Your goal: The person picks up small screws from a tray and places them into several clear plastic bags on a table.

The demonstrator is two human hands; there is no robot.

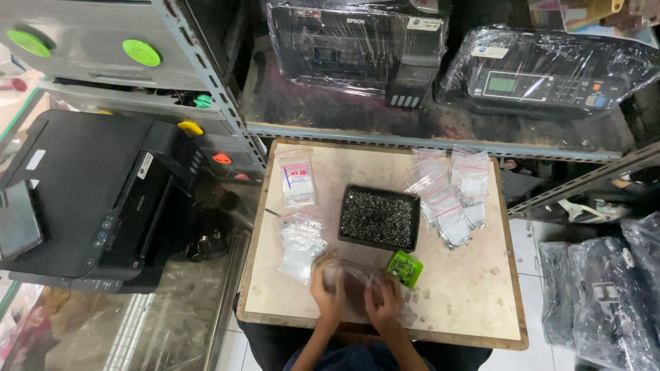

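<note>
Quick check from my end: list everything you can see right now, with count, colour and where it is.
Tray: one, black, centre of the board, filled with small dark metal parts.
Board: one, pale with a wooden rim, serving as the work surface.
Green piece: one, bright green, just right of the tray's near corner.
Filled bags: a loose pile, clear with red strips, right of the tray.
Empty bags: a small stack, clear, left of the tray.
Labelled bag: one, clear with a white label, far left of the board.
Wrapped printers: two, black under clear film, on the shelf behind.
Open printer: one, black, left of the board.
Left hand and right hand: together on a clear bag at the near edge.
</note>
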